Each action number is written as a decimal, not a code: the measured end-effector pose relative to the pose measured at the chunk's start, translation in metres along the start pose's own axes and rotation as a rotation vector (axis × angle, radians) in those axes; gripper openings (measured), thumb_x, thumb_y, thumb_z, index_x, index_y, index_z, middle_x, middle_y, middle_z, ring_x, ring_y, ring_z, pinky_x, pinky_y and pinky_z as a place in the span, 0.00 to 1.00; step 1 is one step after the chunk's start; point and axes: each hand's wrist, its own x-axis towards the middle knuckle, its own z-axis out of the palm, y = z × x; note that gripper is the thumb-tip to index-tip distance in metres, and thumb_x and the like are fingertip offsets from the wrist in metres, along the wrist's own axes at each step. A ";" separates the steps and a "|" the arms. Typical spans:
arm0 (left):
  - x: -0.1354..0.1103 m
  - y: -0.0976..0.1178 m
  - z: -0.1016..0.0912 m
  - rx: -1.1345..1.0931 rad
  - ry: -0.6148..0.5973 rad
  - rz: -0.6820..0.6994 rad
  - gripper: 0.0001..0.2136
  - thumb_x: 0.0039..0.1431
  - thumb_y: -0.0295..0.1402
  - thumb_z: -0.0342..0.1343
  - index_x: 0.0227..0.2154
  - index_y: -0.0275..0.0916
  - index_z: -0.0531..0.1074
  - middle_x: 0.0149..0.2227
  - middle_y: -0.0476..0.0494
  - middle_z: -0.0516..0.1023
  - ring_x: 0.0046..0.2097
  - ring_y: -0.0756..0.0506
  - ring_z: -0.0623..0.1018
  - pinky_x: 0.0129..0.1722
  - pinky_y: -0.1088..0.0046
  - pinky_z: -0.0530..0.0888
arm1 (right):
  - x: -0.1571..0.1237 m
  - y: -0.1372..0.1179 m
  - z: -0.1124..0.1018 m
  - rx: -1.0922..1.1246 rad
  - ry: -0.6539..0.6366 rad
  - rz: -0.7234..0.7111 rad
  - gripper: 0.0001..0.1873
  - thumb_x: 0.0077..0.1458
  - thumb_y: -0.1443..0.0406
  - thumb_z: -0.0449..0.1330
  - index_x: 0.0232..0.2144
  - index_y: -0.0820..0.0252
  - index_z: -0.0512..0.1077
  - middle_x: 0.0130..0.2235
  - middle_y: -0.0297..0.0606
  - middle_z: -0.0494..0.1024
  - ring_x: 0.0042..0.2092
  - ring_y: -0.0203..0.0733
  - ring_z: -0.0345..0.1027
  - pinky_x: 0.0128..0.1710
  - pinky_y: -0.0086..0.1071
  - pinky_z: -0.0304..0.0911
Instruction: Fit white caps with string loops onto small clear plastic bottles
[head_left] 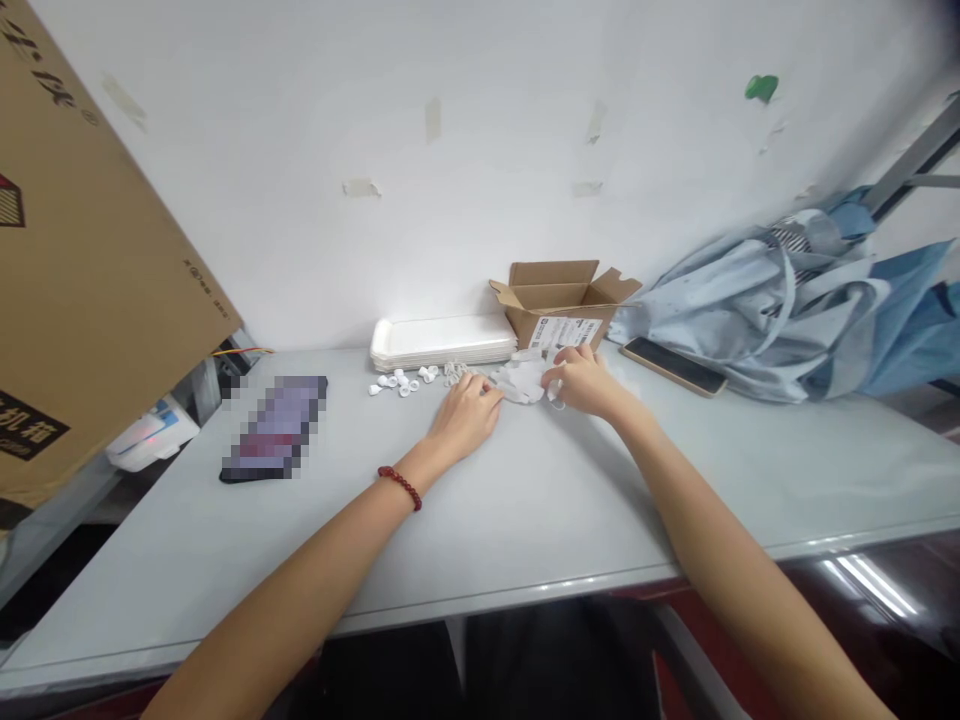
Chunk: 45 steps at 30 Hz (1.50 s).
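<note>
My left hand (466,412), with a red bead bracelet (401,487) at the wrist, rests low over the table. Its fingers are closed at the left edge of a heap of thin, whitish, translucent pieces (521,382). What the fingertips hold is too small to make out. On the heap's other side, my right hand (585,382) has its fingers curled in a pinch around a small white piece whose kind is unclear. Several small white caps (403,383) lie left of my left hand. A little cluster of beige-white parts (454,373) lies just behind it.
A stack of white trays (446,342) stands against the wall beside an open cardboard box (566,305). A phone (671,366) and a pale blue cloth (720,300) lie on the right. At left are a dark blurred-out device (277,430) and a large carton (97,250).
</note>
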 end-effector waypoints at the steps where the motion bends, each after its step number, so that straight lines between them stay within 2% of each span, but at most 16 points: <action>1: 0.000 0.000 0.000 0.001 -0.001 0.001 0.10 0.60 0.29 0.48 0.39 0.40 0.74 0.40 0.40 0.69 0.45 0.42 0.66 0.44 0.62 0.69 | 0.000 -0.001 0.001 -0.018 0.012 0.003 0.18 0.45 0.76 0.59 0.34 0.49 0.79 0.46 0.46 0.67 0.49 0.60 0.55 0.45 0.49 0.54; 4: 0.000 0.000 0.000 0.012 -0.004 -0.001 0.10 0.60 0.29 0.48 0.39 0.40 0.74 0.40 0.40 0.69 0.45 0.41 0.66 0.44 0.62 0.69 | 0.000 0.004 0.000 0.005 0.060 -0.012 0.17 0.47 0.76 0.58 0.33 0.49 0.78 0.47 0.45 0.67 0.50 0.60 0.55 0.46 0.52 0.53; 6: -0.001 0.000 0.000 0.021 -0.004 -0.006 0.10 0.60 0.29 0.48 0.39 0.40 0.74 0.40 0.40 0.69 0.45 0.42 0.66 0.44 0.62 0.69 | 0.001 0.014 -0.004 0.096 0.121 -0.024 0.16 0.48 0.74 0.58 0.36 0.50 0.77 0.47 0.44 0.68 0.49 0.57 0.57 0.47 0.50 0.55; 11: -0.001 0.001 0.000 0.007 -0.001 -0.018 0.10 0.60 0.30 0.48 0.39 0.41 0.74 0.40 0.41 0.69 0.45 0.42 0.66 0.43 0.62 0.69 | 0.006 0.040 -0.003 0.313 0.446 -0.019 0.18 0.54 0.73 0.50 0.46 0.58 0.71 0.45 0.45 0.70 0.46 0.50 0.64 0.46 0.41 0.61; 13: -0.001 0.000 0.000 -0.001 -0.001 -0.016 0.10 0.60 0.30 0.48 0.39 0.40 0.75 0.39 0.41 0.69 0.44 0.42 0.67 0.44 0.62 0.69 | 0.009 0.045 0.002 0.295 0.470 -0.028 0.19 0.54 0.74 0.48 0.46 0.59 0.69 0.46 0.47 0.69 0.47 0.50 0.65 0.46 0.41 0.61; 16: -0.001 0.000 0.000 0.002 -0.004 -0.017 0.10 0.60 0.30 0.48 0.39 0.40 0.75 0.39 0.41 0.69 0.44 0.42 0.67 0.44 0.62 0.69 | 0.013 0.048 0.009 0.219 0.401 -0.083 0.19 0.53 0.75 0.48 0.45 0.61 0.70 0.46 0.47 0.70 0.48 0.50 0.64 0.47 0.41 0.61; 19: -0.001 0.000 0.000 0.004 -0.007 -0.027 0.10 0.60 0.29 0.49 0.39 0.40 0.75 0.39 0.41 0.69 0.45 0.42 0.66 0.44 0.62 0.69 | 0.021 0.054 0.007 0.176 0.306 -0.100 0.18 0.51 0.76 0.50 0.41 0.62 0.72 0.45 0.46 0.71 0.46 0.49 0.65 0.48 0.39 0.60; 23: -0.001 0.000 0.001 -0.014 -0.016 -0.032 0.11 0.60 0.29 0.48 0.39 0.41 0.75 0.38 0.41 0.70 0.44 0.42 0.66 0.44 0.62 0.70 | 0.036 0.063 -0.004 0.137 0.085 -0.170 0.19 0.44 0.79 0.52 0.35 0.60 0.74 0.42 0.42 0.75 0.44 0.47 0.68 0.46 0.34 0.61; 25: -0.001 0.000 0.001 -0.023 -0.021 -0.032 0.11 0.60 0.29 0.48 0.39 0.41 0.75 0.38 0.41 0.70 0.44 0.43 0.67 0.44 0.62 0.70 | 0.043 0.063 -0.007 0.051 -0.012 -0.209 0.23 0.42 0.81 0.51 0.36 0.58 0.74 0.41 0.41 0.75 0.44 0.47 0.68 0.43 0.34 0.62; 27: -0.001 -0.001 0.002 -0.029 -0.024 -0.034 0.11 0.61 0.29 0.48 0.39 0.41 0.75 0.38 0.41 0.70 0.44 0.43 0.67 0.44 0.62 0.70 | 0.048 0.059 -0.008 -0.067 -0.057 -0.235 0.28 0.41 0.82 0.50 0.41 0.56 0.73 0.42 0.42 0.75 0.44 0.48 0.68 0.40 0.34 0.62; 31: -0.001 -0.001 0.002 -0.034 -0.029 -0.033 0.11 0.61 0.29 0.47 0.39 0.41 0.75 0.39 0.41 0.71 0.44 0.43 0.67 0.45 0.63 0.69 | 0.049 0.052 -0.005 -0.242 -0.093 -0.294 0.30 0.45 0.80 0.50 0.49 0.53 0.70 0.45 0.45 0.72 0.45 0.50 0.67 0.37 0.35 0.61; 34: -0.001 -0.001 0.002 -0.036 -0.030 -0.034 0.11 0.61 0.29 0.47 0.39 0.41 0.75 0.39 0.42 0.71 0.44 0.43 0.67 0.46 0.64 0.69 | 0.046 0.048 -0.001 -0.289 -0.112 -0.307 0.26 0.49 0.78 0.51 0.47 0.53 0.72 0.45 0.46 0.71 0.45 0.51 0.66 0.37 0.36 0.61; 39: -0.001 -0.001 0.002 -0.037 -0.032 -0.044 0.11 0.61 0.29 0.47 0.39 0.41 0.75 0.40 0.42 0.71 0.45 0.43 0.67 0.46 0.64 0.69 | 0.046 0.045 0.006 -0.361 -0.059 -0.303 0.21 0.53 0.77 0.50 0.45 0.58 0.72 0.42 0.50 0.70 0.44 0.53 0.64 0.39 0.39 0.59; 45: -0.001 0.001 0.000 -0.022 -0.029 -0.048 0.12 0.61 0.29 0.47 0.39 0.41 0.76 0.39 0.42 0.72 0.44 0.43 0.67 0.45 0.64 0.69 | 0.048 0.047 0.005 -0.371 -0.028 -0.392 0.16 0.55 0.76 0.51 0.41 0.60 0.73 0.42 0.50 0.71 0.44 0.52 0.64 0.40 0.39 0.57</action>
